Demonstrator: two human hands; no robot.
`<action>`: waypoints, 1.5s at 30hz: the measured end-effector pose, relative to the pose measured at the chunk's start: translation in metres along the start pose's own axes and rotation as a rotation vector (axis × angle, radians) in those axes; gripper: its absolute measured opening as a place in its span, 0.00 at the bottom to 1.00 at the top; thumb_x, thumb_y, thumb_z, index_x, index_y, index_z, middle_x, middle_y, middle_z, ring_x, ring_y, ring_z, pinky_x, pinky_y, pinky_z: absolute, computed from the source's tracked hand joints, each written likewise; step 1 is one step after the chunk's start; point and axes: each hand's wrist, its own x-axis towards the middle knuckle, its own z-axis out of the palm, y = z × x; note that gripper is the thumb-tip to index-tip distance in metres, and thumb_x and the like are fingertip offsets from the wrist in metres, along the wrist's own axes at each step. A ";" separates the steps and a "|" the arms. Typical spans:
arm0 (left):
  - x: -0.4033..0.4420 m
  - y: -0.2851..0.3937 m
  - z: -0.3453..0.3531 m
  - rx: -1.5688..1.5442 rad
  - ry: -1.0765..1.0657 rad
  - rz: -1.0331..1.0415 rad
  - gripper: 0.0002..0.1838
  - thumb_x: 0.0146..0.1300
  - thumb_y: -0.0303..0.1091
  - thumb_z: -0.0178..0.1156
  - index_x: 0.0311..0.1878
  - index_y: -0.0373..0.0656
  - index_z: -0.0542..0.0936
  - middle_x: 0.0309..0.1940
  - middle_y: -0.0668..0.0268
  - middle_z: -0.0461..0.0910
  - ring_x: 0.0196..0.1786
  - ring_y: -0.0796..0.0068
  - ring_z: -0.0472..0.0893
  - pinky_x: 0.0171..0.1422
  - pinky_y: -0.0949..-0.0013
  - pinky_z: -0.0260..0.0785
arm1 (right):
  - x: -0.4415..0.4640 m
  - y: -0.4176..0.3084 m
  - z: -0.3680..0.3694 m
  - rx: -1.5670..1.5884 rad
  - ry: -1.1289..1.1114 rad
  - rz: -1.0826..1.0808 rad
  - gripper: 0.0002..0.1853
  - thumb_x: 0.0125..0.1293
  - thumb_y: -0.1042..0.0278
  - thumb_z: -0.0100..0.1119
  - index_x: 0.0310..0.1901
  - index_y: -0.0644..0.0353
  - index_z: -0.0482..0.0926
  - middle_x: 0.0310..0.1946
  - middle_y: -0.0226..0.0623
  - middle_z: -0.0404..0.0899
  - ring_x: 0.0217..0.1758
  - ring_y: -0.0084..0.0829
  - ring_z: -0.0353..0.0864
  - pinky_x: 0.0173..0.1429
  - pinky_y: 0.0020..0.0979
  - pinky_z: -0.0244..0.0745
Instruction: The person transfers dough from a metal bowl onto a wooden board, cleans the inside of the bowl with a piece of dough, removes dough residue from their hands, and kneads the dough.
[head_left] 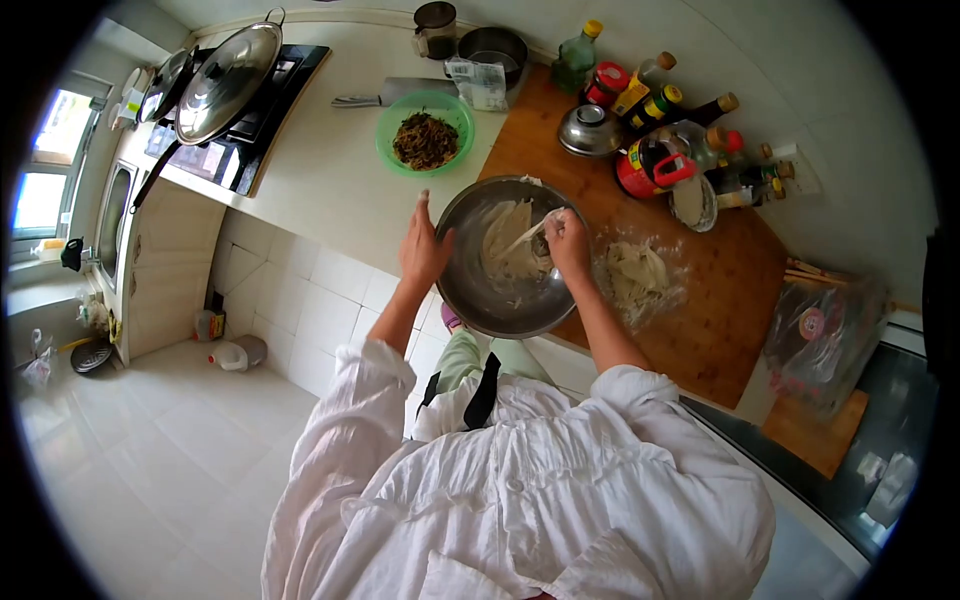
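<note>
A wide metal bowl holds pale, sticky dough spread over its bottom. My right hand is over the bowl's right side, fingers closed and floury, pinching a strand of the dough that stretches down to the left. Against the left rim rests my left hand, its fingers stretched out and the thumb near the edge. Right of the bowl, another lump of dough lies in scattered flour on a wooden board.
Behind the bowl are a green bowl of dark shredded food, a cleaver and a dark pan. Bottles, jars and a metal lidded bowl crowd the board's back. A lidded wok sits on the stove at left.
</note>
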 end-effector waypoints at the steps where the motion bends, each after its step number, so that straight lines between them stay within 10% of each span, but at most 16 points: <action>1: 0.009 -0.001 0.003 0.036 -0.014 0.051 0.42 0.56 0.34 0.61 0.73 0.49 0.53 0.51 0.52 0.76 0.47 0.50 0.79 0.41 0.52 0.72 | 0.011 0.008 0.006 0.071 0.065 0.005 0.11 0.64 0.64 0.58 0.40 0.64 0.75 0.35 0.51 0.80 0.42 0.52 0.79 0.44 0.42 0.73; 10: -0.009 -0.009 0.026 0.112 -0.068 0.086 0.36 0.55 0.23 0.52 0.70 0.55 0.62 0.45 0.52 0.81 0.45 0.47 0.80 0.46 0.53 0.73 | 0.071 -0.040 0.005 -0.175 0.076 0.155 0.10 0.61 0.66 0.56 0.37 0.65 0.77 0.33 0.52 0.81 0.41 0.53 0.80 0.46 0.45 0.74; 16: -0.010 -0.011 0.029 0.122 0.008 0.139 0.31 0.58 0.24 0.49 0.67 0.54 0.66 0.38 0.55 0.81 0.36 0.48 0.81 0.37 0.51 0.71 | 0.079 -0.059 0.028 -0.373 0.061 -0.110 0.08 0.58 0.68 0.55 0.34 0.64 0.77 0.31 0.51 0.81 0.38 0.53 0.81 0.43 0.47 0.75; 25: -0.015 -0.002 0.032 0.032 0.033 0.039 0.29 0.58 0.24 0.49 0.64 0.56 0.68 0.41 0.56 0.81 0.40 0.47 0.80 0.39 0.50 0.71 | -0.009 -0.055 0.054 0.092 -0.299 -0.343 0.06 0.60 0.68 0.56 0.31 0.59 0.73 0.33 0.46 0.81 0.39 0.52 0.80 0.41 0.45 0.76; 31: -0.015 -0.003 0.031 -0.027 0.019 0.026 0.32 0.55 0.25 0.54 0.66 0.57 0.67 0.45 0.51 0.80 0.46 0.46 0.79 0.48 0.51 0.71 | -0.056 -0.004 0.065 -0.573 -0.555 -1.031 0.11 0.52 0.59 0.59 0.36 0.49 0.84 0.33 0.34 0.81 0.44 0.41 0.79 0.54 0.46 0.68; 45: -0.040 -0.008 0.034 -0.052 0.141 -0.193 0.34 0.56 0.27 0.56 0.68 0.49 0.62 0.44 0.50 0.79 0.42 0.46 0.80 0.44 0.50 0.71 | 0.026 0.020 0.014 -0.590 -0.403 -0.287 0.12 0.60 0.59 0.57 0.36 0.61 0.79 0.38 0.50 0.76 0.45 0.51 0.77 0.48 0.49 0.72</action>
